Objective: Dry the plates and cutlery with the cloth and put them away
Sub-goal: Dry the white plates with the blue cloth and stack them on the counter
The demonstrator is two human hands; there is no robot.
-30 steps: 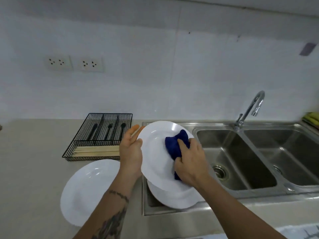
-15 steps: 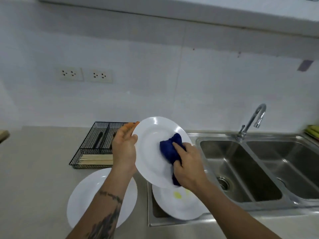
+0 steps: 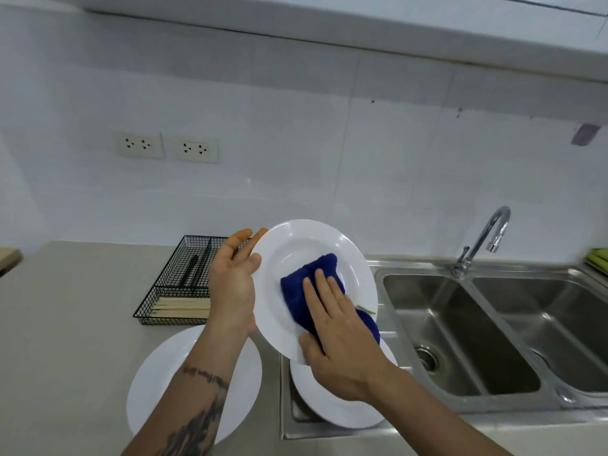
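My left hand point(image 3: 232, 284) grips the left rim of a white plate point(image 3: 296, 245), held tilted above the counter's sink edge. Flat fingers of my right hand point(image 3: 339, 337) press a dark blue cloth point(image 3: 296, 291) against the plate's face; the cloth's lower end hangs past the plate's rim. A second white plate point(image 3: 158, 390) lies on the counter under my left forearm. A third plate point(image 3: 339, 413) rests on the steel drainboard below the held one. A black wire cutlery tray point(image 3: 171, 291) holds black utensils point(image 3: 190, 271) and wooden chopsticks point(image 3: 181, 307).
A steel double sink point(image 3: 460, 324) with a curved faucet point(image 3: 483, 238) lies to the right. Wall sockets point(image 3: 167, 148) are set in the white tiled wall behind the tray. Something green-yellow point(image 3: 598, 258) lies at the far right edge. Beige counter point(image 3: 65, 324) extends left.
My right hand has flattened out on the cloth and slid down and right across the plate. The held plate has stayed raised in my left hand, and the view has tilted upward.
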